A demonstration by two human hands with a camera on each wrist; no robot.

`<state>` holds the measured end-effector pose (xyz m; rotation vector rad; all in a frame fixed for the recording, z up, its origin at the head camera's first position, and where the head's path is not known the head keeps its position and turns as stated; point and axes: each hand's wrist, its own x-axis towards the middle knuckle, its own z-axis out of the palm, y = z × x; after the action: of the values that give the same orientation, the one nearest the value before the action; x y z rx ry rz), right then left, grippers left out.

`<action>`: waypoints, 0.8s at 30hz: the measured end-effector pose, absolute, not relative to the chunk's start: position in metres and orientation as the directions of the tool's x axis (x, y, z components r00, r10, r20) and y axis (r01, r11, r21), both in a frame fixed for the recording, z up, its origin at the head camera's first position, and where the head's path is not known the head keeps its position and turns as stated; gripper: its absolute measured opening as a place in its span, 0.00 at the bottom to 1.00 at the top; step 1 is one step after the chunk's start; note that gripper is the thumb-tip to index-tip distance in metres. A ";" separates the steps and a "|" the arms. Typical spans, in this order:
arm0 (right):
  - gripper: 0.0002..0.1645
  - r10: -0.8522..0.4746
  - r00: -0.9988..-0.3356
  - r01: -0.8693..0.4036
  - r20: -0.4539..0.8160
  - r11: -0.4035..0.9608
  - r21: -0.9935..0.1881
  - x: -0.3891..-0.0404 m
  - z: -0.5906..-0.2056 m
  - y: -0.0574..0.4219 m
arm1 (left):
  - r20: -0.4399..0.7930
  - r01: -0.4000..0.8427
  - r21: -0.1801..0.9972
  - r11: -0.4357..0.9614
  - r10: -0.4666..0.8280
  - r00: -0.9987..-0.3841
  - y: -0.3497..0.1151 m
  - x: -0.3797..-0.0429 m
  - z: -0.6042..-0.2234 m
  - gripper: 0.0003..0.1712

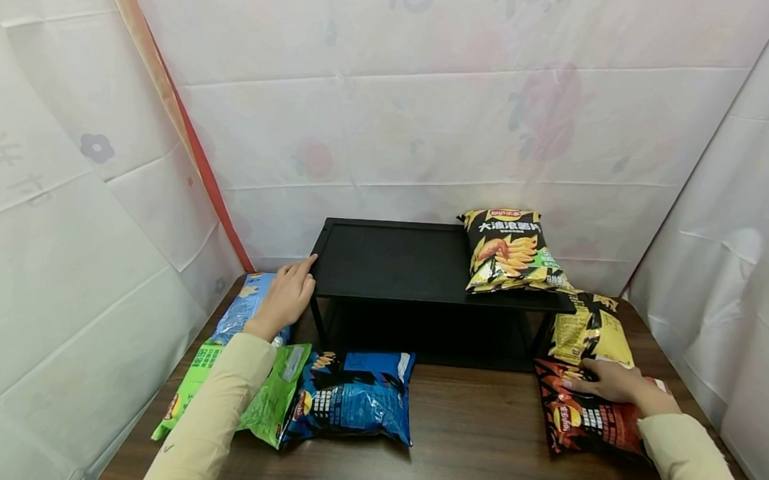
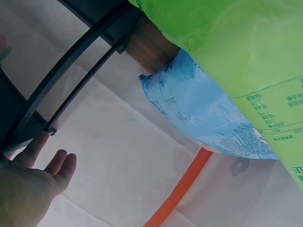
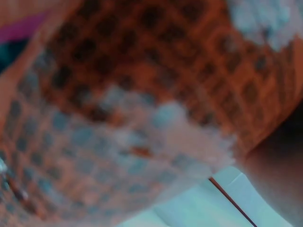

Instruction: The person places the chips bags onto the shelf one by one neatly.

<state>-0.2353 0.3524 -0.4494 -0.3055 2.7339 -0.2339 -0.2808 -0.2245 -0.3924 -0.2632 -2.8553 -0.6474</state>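
Note:
My left hand touches the left edge of a black two-tier shelf; its fingers are fairly straight in the left wrist view. Beside it lie a light blue chip bag, a green chip bag and a dark blue chip bag. On the right, my right hand grips the top of a red chip bag, with the thumb across its front. The red bag fills most of the right wrist view, blurred. A black-and-yellow chip bag leans on the shelf's right end.
Behind the red bag, a yellow chip bag lies beside the shelf's right legs. All this stands on a dark wooden table. White printed cloth hangs close around the back and sides, with an orange-red strip at the left corner.

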 end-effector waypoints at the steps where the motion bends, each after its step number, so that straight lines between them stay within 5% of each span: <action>1: 0.53 -0.245 -0.905 -0.181 -0.348 0.962 -0.205 -0.235 -0.450 0.352 | 0.235 0.216 0.405 0.889 0.128 -0.964 -0.224 -0.281 -0.392 0.29; 24: 0.53 -0.299 -0.919 -0.242 -0.258 0.943 -0.229 -0.229 -0.445 0.351 | 0.233 0.218 0.401 0.890 0.131 -0.964 -0.224 -0.281 -0.392 0.29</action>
<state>-0.2288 0.3512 -0.4454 -0.3998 2.8068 -0.2784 -0.2806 -0.2244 -0.3916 -0.2666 -2.8580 -0.6413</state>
